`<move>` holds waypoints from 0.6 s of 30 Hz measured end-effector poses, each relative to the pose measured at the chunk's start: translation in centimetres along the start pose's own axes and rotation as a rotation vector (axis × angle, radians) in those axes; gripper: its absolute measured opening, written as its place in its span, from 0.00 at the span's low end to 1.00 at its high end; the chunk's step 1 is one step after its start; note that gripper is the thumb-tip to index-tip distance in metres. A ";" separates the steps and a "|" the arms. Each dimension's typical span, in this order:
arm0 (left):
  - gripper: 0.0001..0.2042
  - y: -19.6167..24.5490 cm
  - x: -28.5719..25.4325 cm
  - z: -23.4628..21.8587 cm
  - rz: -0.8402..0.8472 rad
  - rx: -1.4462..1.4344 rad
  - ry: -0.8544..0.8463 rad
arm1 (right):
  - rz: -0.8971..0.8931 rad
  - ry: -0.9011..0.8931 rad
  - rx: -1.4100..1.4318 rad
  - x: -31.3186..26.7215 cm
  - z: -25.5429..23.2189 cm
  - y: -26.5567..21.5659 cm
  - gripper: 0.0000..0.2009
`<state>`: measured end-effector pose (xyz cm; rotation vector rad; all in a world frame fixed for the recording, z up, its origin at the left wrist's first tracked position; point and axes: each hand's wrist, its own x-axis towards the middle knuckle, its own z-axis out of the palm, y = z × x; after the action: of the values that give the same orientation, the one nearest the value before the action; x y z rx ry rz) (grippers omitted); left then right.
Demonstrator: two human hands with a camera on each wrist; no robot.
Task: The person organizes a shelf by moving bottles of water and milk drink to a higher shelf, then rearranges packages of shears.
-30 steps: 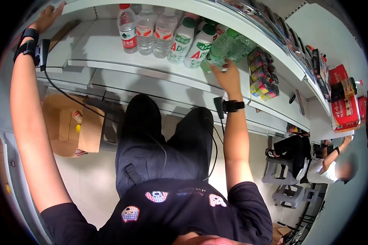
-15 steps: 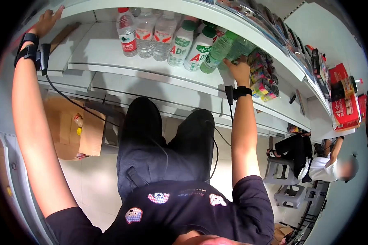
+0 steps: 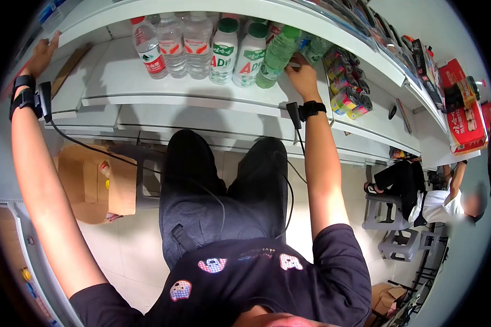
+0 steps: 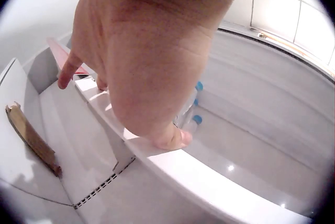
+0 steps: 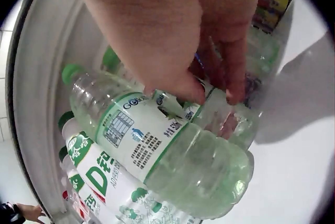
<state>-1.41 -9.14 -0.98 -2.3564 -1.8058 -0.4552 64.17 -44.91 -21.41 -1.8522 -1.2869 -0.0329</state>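
On the shelf my right hand [image 3: 303, 76] reaches in behind a clear green plastic bottle [image 3: 278, 57]. The right wrist view shows its thumb and fingers at the label of a second green bottle [image 5: 227, 119], pinching it; the front green bottle [image 5: 157, 135] leans beside it, partly hiding it. White AD milk bottles [image 3: 222, 52] with green caps stand left of the green ones. My left hand [image 3: 41, 56] rests on the edge of the upper shelf [image 4: 225, 187], its thumb on the rim and a finger stretched over the far side.
Water bottles [image 3: 172, 46] stand at the left of the row, and wrapped packs of small cans [image 3: 349, 90] at the right. A brown strip [image 3: 71, 68] lies on the shelf. Below is an open cardboard box [image 3: 123, 188]. Another person [image 3: 439, 204] sits at the right beside stools [image 3: 401, 245].
My right hand moved right past the front green bottle, then in behind it, among the green bottles. The left hand stays on the shelf edge. The head view has shifted slightly.
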 end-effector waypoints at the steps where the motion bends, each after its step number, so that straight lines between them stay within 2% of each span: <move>1: 0.52 -1.0 0.8 0.2 0.008 0.000 -0.002 | -0.034 -0.001 0.014 0.2 0.2 0.2 0.22; 3: 0.51 -1.7 1.9 0.1 0.038 0.038 -0.090 | -0.059 0.004 0.025 0.4 0.6 0.4 0.21; 6: 0.50 -1.7 1.2 0.2 0.034 0.052 -0.053 | -0.043 0.019 0.073 0.6 1.1 0.9 0.19; 10: 0.50 -0.9 0.4 -0.2 0.135 0.162 -0.096 | -0.167 -0.002 -0.029 1.2 2.1 2.3 0.18; 12: 0.48 0.0 -0.1 -0.4 -0.071 0.049 -0.032 | -0.236 -0.008 -0.066 1.5 1.5 2.1 0.17; 14: 0.47 -0.8 0.5 -0.3 -0.043 0.089 -0.049 | -0.132 0.080 -0.266 2.2 -0.8 -0.5 0.13; 15: 0.46 -1.1 0.6 -0.2 -0.012 0.126 -0.074 | -0.135 0.080 -0.265 2.9 -2.0 -1.8 0.13; 17: 0.45 -0.8 0.2 -0.3 0.015 0.125 -0.069 | -0.093 0.336 -0.346 4.0 -4.0 -3.7 0.12; 18: 0.45 -0.5 -0.1 -0.3 0.044 0.125 -0.067 | -0.093 0.335 -0.345 5.0 -4.7 -3.6 0.12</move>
<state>-2.00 -9.14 -0.78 -2.3474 -1.7507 -0.2538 65.76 -43.79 -13.91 -1.9648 -1.1802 -0.6238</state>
